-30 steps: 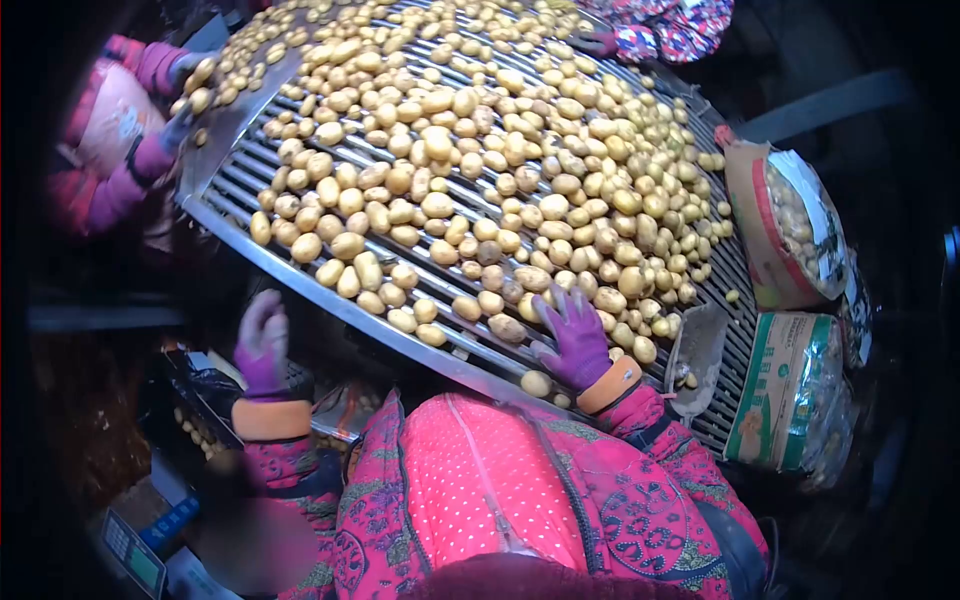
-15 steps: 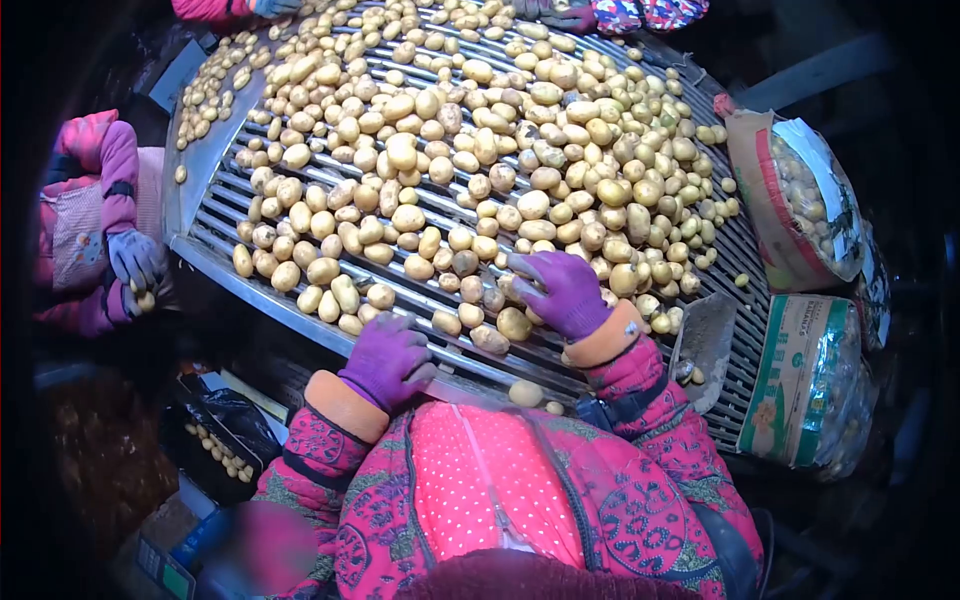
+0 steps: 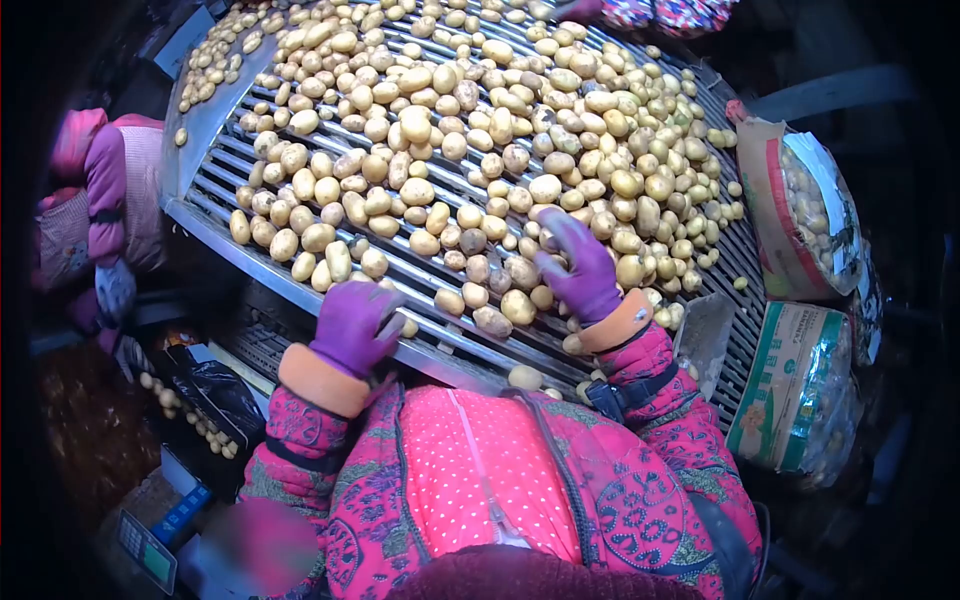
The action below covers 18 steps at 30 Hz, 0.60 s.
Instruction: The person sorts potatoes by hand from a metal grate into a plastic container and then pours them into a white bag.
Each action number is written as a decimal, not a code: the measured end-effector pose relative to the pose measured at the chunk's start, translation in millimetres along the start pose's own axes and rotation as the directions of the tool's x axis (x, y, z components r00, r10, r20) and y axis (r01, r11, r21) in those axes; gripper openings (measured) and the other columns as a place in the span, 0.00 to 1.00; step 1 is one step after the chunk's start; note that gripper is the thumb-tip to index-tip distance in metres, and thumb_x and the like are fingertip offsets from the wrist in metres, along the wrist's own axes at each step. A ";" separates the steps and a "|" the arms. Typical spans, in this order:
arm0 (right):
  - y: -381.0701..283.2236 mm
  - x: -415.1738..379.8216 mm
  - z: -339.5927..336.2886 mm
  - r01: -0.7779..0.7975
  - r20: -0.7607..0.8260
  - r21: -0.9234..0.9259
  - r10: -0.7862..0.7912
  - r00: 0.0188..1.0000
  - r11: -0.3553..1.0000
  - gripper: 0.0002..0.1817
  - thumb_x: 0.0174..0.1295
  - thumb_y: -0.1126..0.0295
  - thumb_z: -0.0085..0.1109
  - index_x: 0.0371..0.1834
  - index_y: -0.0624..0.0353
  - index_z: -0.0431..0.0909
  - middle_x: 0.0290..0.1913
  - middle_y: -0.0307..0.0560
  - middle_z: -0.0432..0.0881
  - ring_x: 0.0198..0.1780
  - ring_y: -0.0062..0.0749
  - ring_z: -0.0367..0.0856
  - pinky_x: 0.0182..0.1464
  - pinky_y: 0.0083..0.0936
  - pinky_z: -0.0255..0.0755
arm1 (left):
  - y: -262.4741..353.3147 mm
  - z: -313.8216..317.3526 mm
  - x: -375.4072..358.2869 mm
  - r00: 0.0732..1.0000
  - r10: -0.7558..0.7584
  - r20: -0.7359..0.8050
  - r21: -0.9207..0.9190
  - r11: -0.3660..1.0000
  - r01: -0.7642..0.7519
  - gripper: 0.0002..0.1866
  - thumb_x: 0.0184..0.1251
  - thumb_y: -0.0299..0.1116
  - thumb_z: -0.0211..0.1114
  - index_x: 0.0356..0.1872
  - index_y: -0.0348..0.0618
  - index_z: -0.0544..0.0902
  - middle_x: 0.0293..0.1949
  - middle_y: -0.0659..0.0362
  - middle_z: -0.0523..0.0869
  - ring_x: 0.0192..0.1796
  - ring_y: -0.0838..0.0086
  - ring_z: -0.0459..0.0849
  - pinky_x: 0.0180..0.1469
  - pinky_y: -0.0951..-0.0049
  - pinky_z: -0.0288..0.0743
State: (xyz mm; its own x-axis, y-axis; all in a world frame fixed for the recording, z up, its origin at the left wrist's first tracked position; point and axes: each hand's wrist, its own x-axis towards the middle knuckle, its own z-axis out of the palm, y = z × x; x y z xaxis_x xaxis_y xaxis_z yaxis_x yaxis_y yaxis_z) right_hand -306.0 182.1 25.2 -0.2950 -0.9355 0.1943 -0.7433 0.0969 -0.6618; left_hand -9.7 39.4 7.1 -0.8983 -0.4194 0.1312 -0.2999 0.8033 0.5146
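Hands at a slatted rack (image 3: 215,238). We see potatoes (image 3: 545,188) spread across its slats from the far edge to the near one, densest toward the right. The chief change concerns the left hand (image 3: 358,320): a second earlier it hangs off the rack, whereas we now find it at the near edge, its fingers curled down beside a potato; whether it grips anything we cannot tell. The right hand (image 3: 582,268) remains among the potatoes near that edge, open, thumb and fingers parted, with nothing visibly held. We judge that both hands now share the work along the near edge. Beyond the left edge, a co-worker's hand (image 3: 115,290) is lowered from the left corner; a scoop (image 3: 705,340) lies toward the right.
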 end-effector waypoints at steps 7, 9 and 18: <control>-3.5 -37.0 -8.1 -0.124 -0.016 0.087 0.126 0.992 0.988 0.23 0.58 0.65 0.65 0.59 0.54 0.78 0.49 0.52 0.83 0.46 0.39 0.84 0.48 0.32 0.78 | 39.8 54.0 104.4 0.965 0.230 0.122 0.362 0.895 -0.259 0.20 0.49 0.41 0.69 0.47 0.60 0.83 0.58 0.56 0.78 0.47 0.60 0.82 0.42 0.57 0.75; 2.2 -44.8 -8.2 -0.099 -0.109 0.077 0.107 0.988 0.992 0.24 0.58 0.65 0.65 0.59 0.53 0.79 0.50 0.53 0.83 0.48 0.42 0.84 0.51 0.33 0.78 | 52.3 51.7 121.3 0.935 0.090 0.343 0.411 0.881 -0.235 0.18 0.51 0.43 0.69 0.46 0.62 0.84 0.55 0.58 0.78 0.51 0.62 0.80 0.44 0.57 0.74; -3.9 -40.9 -18.1 0.079 -0.046 -0.106 -0.084 0.995 0.991 0.23 0.57 0.69 0.66 0.58 0.54 0.79 0.50 0.51 0.83 0.47 0.41 0.84 0.50 0.35 0.78 | 41.3 50.7 127.1 0.902 -0.013 0.432 0.495 0.839 -0.225 0.07 0.60 0.40 0.63 0.36 0.58 0.86 0.48 0.58 0.79 0.48 0.63 0.82 0.44 0.58 0.75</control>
State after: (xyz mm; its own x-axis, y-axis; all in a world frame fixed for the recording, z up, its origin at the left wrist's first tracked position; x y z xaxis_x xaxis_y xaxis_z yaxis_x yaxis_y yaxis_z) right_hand -302.0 226.1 32.8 -0.2589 -0.9238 0.2822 -0.8239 0.0587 -0.5637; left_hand -152.6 40.8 2.0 -0.9450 -0.2056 -0.2545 -0.2081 0.9779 -0.0173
